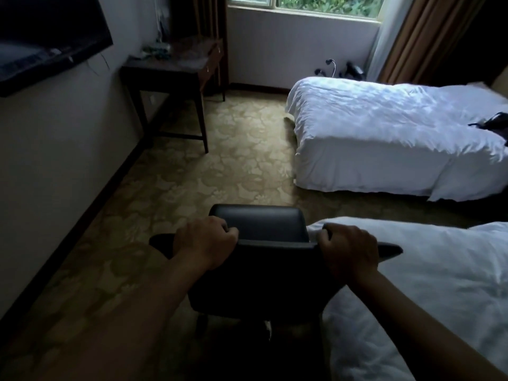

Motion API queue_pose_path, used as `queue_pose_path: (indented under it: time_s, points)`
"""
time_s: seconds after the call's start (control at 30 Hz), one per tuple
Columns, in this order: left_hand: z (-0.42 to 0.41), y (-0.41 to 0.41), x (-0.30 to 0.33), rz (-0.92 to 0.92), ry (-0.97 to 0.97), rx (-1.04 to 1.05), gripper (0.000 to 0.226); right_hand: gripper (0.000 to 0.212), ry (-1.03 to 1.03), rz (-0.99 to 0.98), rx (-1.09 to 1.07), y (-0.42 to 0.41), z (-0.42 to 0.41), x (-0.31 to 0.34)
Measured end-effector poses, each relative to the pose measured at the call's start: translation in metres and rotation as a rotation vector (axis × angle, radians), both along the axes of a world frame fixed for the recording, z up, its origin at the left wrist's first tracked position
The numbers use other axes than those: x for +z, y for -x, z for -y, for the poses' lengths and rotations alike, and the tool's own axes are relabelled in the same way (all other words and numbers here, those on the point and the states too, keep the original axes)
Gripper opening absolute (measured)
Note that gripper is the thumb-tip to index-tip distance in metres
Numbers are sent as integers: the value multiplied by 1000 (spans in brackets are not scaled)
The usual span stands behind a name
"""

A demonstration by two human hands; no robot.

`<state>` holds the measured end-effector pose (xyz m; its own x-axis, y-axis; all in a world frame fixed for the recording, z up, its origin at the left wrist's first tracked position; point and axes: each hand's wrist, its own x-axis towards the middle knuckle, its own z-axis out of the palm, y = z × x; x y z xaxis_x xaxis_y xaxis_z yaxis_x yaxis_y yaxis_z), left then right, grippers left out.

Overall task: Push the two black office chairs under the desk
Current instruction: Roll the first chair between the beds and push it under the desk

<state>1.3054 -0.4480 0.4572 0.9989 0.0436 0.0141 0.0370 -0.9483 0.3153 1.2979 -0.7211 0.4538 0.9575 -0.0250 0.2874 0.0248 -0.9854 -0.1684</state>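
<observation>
A black office chair (261,224) stands on the carpet right in front of me, its seat facing away. My left hand (204,240) grips the top edge of its backrest on the left side. On the right side of that edge my right hand (347,248) is closed around it. The dark wooden desk (167,72) stands against the left wall near the window, far ahead of the chair, with open space under it. Only one chair is in view.
A bed with white covers (384,138) fills the right middle; a second white bed (439,284) touches the chair's right side. A television (41,42) hangs on the left wall. Patterned carpet (220,166) runs between wall and beds toward the desk.
</observation>
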Motion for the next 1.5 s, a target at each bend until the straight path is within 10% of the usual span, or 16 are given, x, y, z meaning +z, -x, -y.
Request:
queue_pose_path:
  time_s: [1.5]
  points:
    - [27, -957, -3, -13, 6, 205, 41, 42, -5, 82, 99, -1004, 17, -2]
